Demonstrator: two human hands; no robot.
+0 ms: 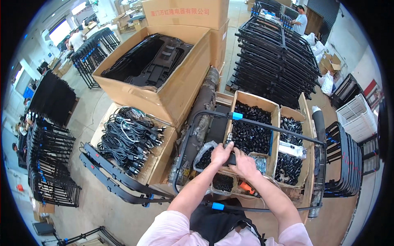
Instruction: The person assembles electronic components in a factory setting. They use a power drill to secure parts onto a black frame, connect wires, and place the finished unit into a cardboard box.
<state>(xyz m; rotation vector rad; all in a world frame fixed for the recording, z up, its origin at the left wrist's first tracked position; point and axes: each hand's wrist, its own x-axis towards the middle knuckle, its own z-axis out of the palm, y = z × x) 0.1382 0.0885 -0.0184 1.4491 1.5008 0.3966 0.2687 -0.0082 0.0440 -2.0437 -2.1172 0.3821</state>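
Observation:
My left hand (221, 154) is closed, its fingers pinched near the metal end of a dark hand tool (231, 159), perhaps a power screwdriver. Around the tool's dark body is my right hand (245, 165), also closed; the palms hide much of it. A black tubular frame (283, 132) with rounded corners and blue bands lies across the bench, around both forearms. Beneath the hands are a bag of small black parts (203, 158) and a clear packet of small metal pieces (259, 163). Nearer me sits an orange-and-black tool (247, 188) by a box of tiny black pieces (223, 183).
Open boxes of black caps (252, 127) and mixed black fittings (289, 169) stand beyond my hands. Bundled power cables (129, 137) fill a carton at left, below a large cardboard box (184, 78). Stacked black frames (275, 61) rise behind. Other people work farther off.

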